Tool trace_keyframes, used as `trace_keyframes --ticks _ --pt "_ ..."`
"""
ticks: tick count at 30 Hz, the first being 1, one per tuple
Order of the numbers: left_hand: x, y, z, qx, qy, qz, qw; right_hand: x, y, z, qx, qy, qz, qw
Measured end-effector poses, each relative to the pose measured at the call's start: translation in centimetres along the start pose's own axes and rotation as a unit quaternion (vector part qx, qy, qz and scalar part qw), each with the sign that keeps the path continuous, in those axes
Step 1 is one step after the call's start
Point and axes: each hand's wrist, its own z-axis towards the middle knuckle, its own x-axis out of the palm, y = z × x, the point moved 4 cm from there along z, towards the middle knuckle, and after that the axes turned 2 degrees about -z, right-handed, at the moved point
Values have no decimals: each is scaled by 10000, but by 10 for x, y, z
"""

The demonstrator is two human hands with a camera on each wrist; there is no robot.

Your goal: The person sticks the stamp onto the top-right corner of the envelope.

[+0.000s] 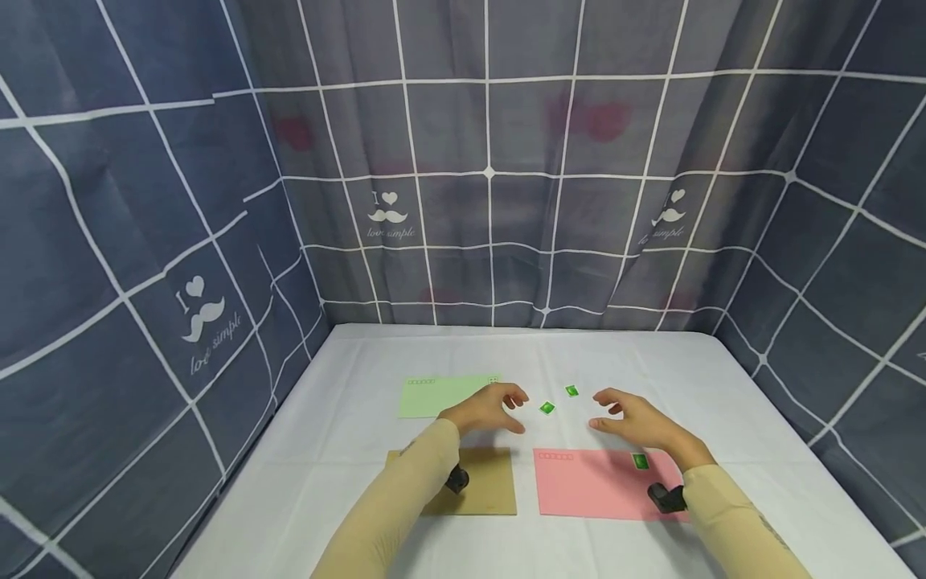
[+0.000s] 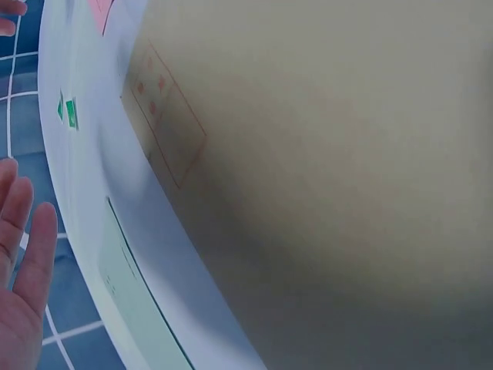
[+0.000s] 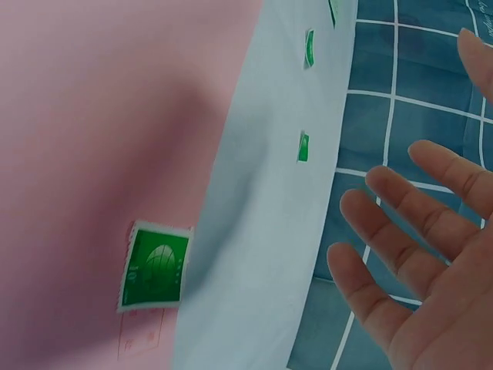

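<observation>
My left hand (image 1: 492, 408) hovers between the green envelope (image 1: 437, 398) and the brown envelope (image 1: 485, 482), holding nothing, its fingers loosely bent. Across from it my right hand (image 1: 637, 420) is raised past the far edge of the pink envelope (image 1: 589, 482); in the right wrist view its spread fingers (image 3: 385, 220) are bare. Two loose green stamps (image 1: 547, 408) (image 1: 571, 391) lie on the table between the hands. A third green stamp (image 3: 156, 266) sits at the pink envelope's corner, over part of a printed box. The brown envelope shows an uncovered red printed box (image 2: 169, 116).
A white cloth covers the table (image 1: 347, 498). Dark curtains with a white grid (image 1: 448, 209) hang behind it and on both sides. Each wrist carries a small black camera (image 1: 667, 498), low over the envelopes.
</observation>
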Motion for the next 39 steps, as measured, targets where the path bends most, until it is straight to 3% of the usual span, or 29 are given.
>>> trace_keyframes --ticks 10,31,39 --pt "-11 13 -11 -126 -115 -188 9997 6 2 11 25 283 394 9988" --pt "-34 36 -40 -228 -315 -571 9976 17 5 33 -103 388 699 9967" --pt "-39 43 -53 -467 -393 -616 9962 30 10 42 -138 533 873 9947"
